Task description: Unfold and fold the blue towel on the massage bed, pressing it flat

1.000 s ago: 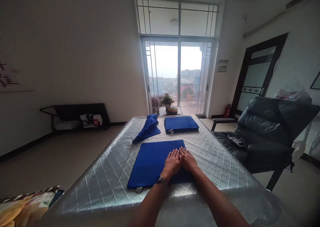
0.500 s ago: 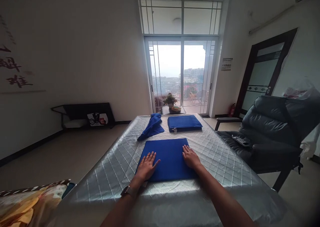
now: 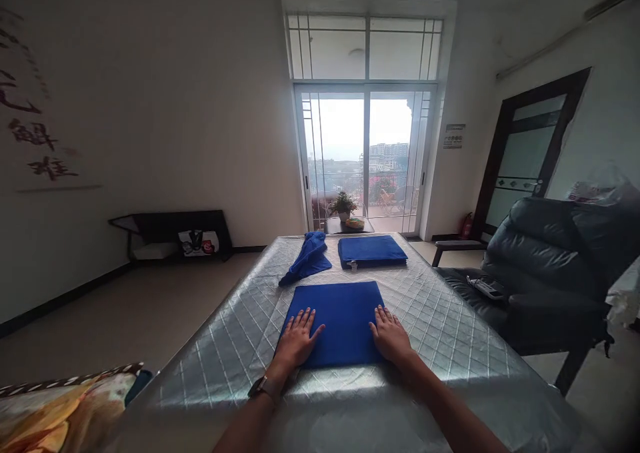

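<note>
A folded blue cloth (image 3: 340, 313) lies flat on the silver quilted table (image 3: 450, 346) in front of me. My left hand (image 3: 297, 338) rests palm down on its near left corner, fingers spread. My right hand (image 3: 390, 333) lies flat on the near right corner, fingers stretched out. Neither hand holds anything. Farther back lie a second folded blue cloth (image 3: 371, 250) and, to its left, a crumpled blue cloth (image 3: 309, 257).
A black leather armchair (image 3: 540, 266) with a remote on its seat stands to the right of the table. A patterned cushion (image 3: 60, 413) sits at the near left. A low dark bench (image 3: 173, 236) lines the left wall; a potted plant (image 3: 343, 205) stands before the glass door.
My hands, side by side at the cloth's right a second ago, have spread apart: the left slid to the left corner, the right stayed right and both drew back toward the near edge.
</note>
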Tool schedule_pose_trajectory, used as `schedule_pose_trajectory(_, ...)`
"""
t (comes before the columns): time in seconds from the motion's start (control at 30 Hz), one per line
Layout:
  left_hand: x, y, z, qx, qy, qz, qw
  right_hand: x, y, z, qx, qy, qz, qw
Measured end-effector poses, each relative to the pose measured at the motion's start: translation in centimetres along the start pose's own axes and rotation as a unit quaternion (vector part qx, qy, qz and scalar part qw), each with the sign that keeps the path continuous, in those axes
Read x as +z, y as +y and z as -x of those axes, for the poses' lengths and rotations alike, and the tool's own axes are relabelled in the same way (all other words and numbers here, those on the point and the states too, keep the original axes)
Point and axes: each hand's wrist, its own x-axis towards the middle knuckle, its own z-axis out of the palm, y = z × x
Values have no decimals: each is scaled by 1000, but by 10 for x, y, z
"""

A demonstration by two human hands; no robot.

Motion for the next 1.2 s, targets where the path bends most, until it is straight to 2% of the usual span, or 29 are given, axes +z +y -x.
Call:
schedule_pose_trajectory(0.23,3,-9,-2,33,11,-19,999,9,4,12,5,-7,-20,1000)
schedule_pose_trajectory(0.33,-1,-2,-4,30,6,-26,999,9,4,11,3,-5,-26,1000)
schedule_pose_trajectory(0.4,-3,16,-5,31,-2,-23,999,9,3,11,-1,-5,-26,1000)
schedule_pose_trajectory(0.47,-4,45,-4,58,-9,-7,998,8,3,12,-2,-5,-23,1000)
schedule_pose_trajectory(0.6,4,108,1,169,11,38,985,7,4,13,-8,-5,-21,1000)
schedule_pose_trajectory(0.67,11,128,4,209,18,50,977,6,5,14,-17,-8,-20,1000)
schedule_pose_trajectory(0.73,17,136,7,214,10,54,975,6,5,14,-20,-10,-21,1000)
schedule_pose_trajectory(0.8,19,132,10,196,-4,51,979,6,5,14,-16,-8,-26,1000)
schedule_pose_trajectory(0.9,14,107,14,162,-19,30,986,5,3,15,-9,-5,-36,999)
schedule_pose_trajectory(1.07,9,29,30,83,-40,-12,996,3,1,15,4,-17,-46,999)
schedule_pose_trajectory(1.13,12,-1,39,48,-28,-27,998,3,1,16,4,-18,-47,999)
schedule_pose_trajectory(1.2,15,-20,47,15,-8,-37,999,2,1,16,6,-16,-46,999)
